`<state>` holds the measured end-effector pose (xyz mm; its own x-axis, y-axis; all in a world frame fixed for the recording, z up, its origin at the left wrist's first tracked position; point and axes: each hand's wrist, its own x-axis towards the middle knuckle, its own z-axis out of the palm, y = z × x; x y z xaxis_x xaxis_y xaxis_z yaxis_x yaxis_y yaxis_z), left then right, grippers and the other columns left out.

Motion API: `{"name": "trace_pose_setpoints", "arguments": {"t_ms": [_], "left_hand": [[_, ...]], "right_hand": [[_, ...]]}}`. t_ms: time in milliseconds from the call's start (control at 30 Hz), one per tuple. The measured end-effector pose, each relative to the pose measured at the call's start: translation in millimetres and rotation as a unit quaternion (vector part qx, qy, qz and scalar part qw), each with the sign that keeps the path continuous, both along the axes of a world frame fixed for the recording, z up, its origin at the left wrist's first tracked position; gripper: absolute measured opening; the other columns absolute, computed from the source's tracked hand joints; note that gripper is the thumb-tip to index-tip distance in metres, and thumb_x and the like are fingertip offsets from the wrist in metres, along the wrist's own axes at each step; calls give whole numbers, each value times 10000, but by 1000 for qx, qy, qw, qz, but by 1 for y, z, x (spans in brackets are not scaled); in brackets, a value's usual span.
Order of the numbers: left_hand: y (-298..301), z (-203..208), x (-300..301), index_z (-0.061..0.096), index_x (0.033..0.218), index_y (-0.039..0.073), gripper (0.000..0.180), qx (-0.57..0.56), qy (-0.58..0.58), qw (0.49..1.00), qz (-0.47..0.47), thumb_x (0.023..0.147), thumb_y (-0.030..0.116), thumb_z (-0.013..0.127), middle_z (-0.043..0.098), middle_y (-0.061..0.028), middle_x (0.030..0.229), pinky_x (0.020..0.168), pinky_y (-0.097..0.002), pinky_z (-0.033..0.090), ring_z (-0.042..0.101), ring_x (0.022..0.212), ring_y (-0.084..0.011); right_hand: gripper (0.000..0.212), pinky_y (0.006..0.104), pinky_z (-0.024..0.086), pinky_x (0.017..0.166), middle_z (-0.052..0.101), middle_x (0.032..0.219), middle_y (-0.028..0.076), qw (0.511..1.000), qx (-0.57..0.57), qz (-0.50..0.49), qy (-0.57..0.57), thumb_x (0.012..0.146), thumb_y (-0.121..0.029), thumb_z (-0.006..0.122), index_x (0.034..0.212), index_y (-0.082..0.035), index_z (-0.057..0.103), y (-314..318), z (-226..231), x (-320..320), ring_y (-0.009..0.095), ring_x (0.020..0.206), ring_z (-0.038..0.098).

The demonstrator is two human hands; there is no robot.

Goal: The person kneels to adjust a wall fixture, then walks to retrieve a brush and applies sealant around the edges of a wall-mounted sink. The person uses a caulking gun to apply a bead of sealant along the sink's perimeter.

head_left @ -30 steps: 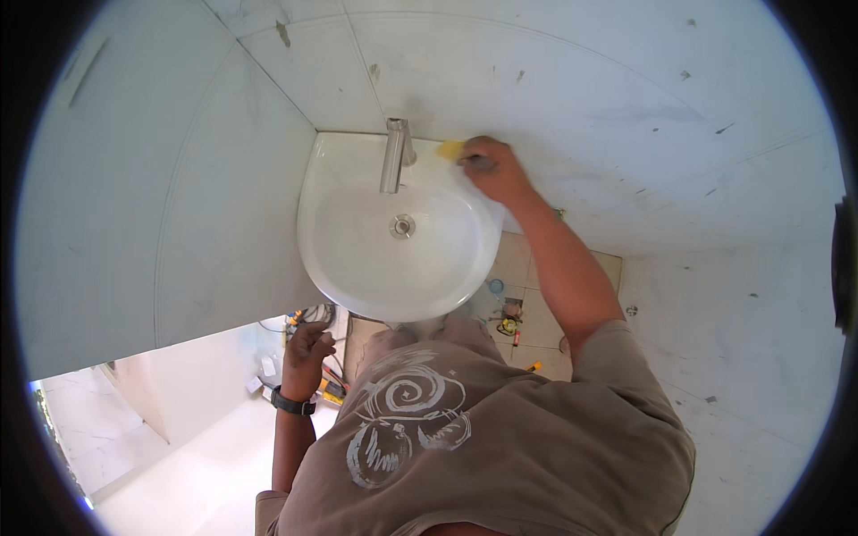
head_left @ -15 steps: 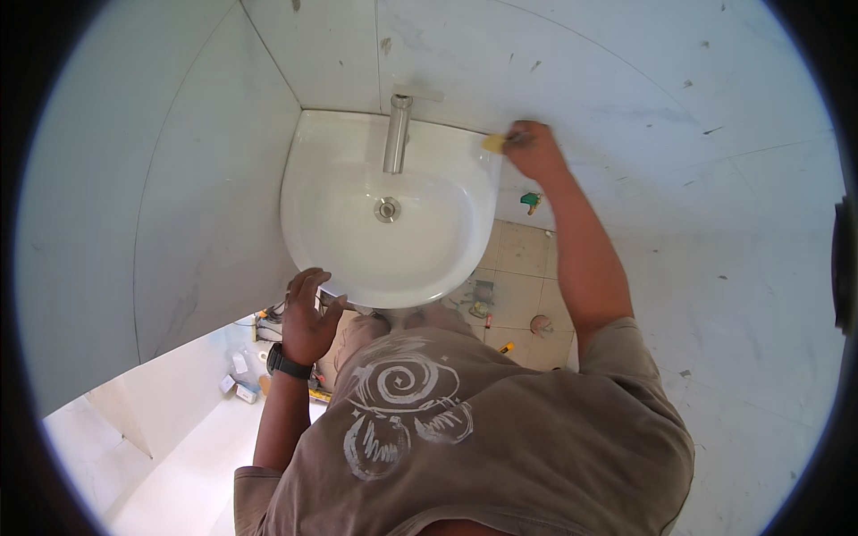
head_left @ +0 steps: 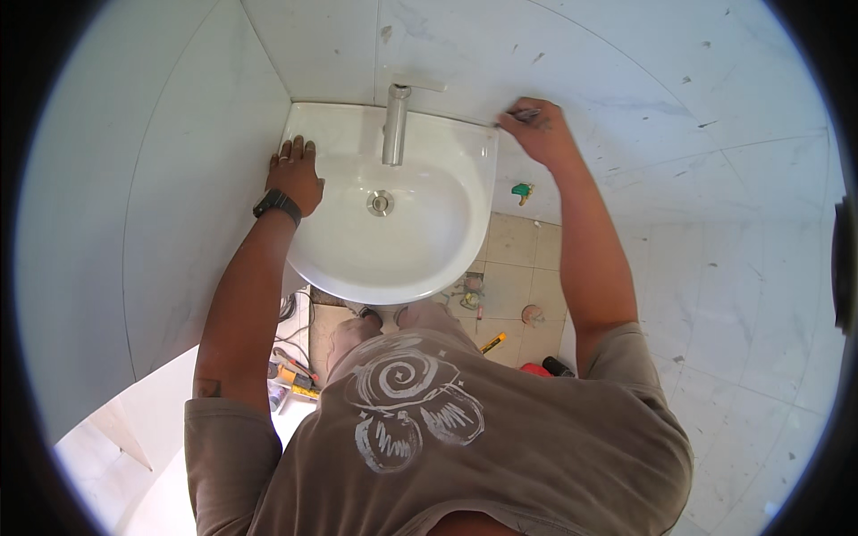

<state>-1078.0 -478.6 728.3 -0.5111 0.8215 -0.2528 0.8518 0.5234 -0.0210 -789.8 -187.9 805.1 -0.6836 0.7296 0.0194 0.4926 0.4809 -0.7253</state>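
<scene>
The wall [head_left: 626,116] is backing a sink [head_left: 384,255] beneath spread left fingers [head_left: 298,150], right fingers [head_left: 512,123] clutching something grey [head_left: 529,114], seemingly working its corner [head_left: 487,133], needing steadiness.

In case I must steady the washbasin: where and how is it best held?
Probably by the washbasin's rounded front rim, from the near side, gripping it above and below; its underside is hidden. That rim juts into the room, while the straight back edge runs along the back wall and the left edge close to the side wall.
</scene>
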Motion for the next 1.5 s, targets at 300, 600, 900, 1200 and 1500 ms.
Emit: {"name": "trace_pose_setpoints", "arguments": {"t_ms": [300, 600, 900, 1200, 1500], "left_hand": [[9, 0, -11, 386, 1552, 80, 691, -3, -13, 1000, -7, 941, 243, 665, 318, -165, 1649, 1219, -462, 324, 317, 1518, -339], [8, 5, -8, 367, 1567, 80, 727, -15, -22, 1000, -6, 936, 271, 675, 299, -161, 1660, 1222, -464, 320, 306, 1526, -329], [12, 7, -12, 367, 1564, 73, 678, -29, -21, 999, -16, 964, 248, 629, 308, -173, 1653, 1214, -432, 341, 314, 1521, -328], [5, 2, -9, 326, 1581, 74, 721, -19, -5, 999, -32, 956, 244, 644, 281, -176, 1663, 1233, -450, 297, 277, 1538, -329], [-8, -1, 4, 314, 1576, 37, 785, 15, -23, 1000, 0, 927, 269, 691, 268, -185, 1664, 1246, -469, 271, 260, 1544, -333]], "right_hand": [[198, 395, 564, 677, 713, 766, 189, 989, 57, -99, -96, 789, -193, 708, 763, 4, 698, 1, 27, -5, 293, 708, 703], [392, 528, 528, 888, 702, 1028, 274, 970, 62, -86, -217, 907, -343, 640, 1047, 22, 665, -51, -51, 25, 463, 997, 665], [634, 312, 415, 458, 543, 601, 38, 859, -469, -203, -13, 872, -572, 748, 896, 58, 680, -93, -128, 74, 138, 455, 452], [684, 329, 429, 461, 644, 679, 100, 891, -377, -253, 9, 862, -602, 747, 906, 78, 686, -115, -126, 66, 155, 501, 554], [557, 427, 523, 706, 674, 749, 220, 961, 123, -246, 27, 1002, -484, 589, 967, 66, 667, -92, -53, 44, 346, 690, 654]]}}
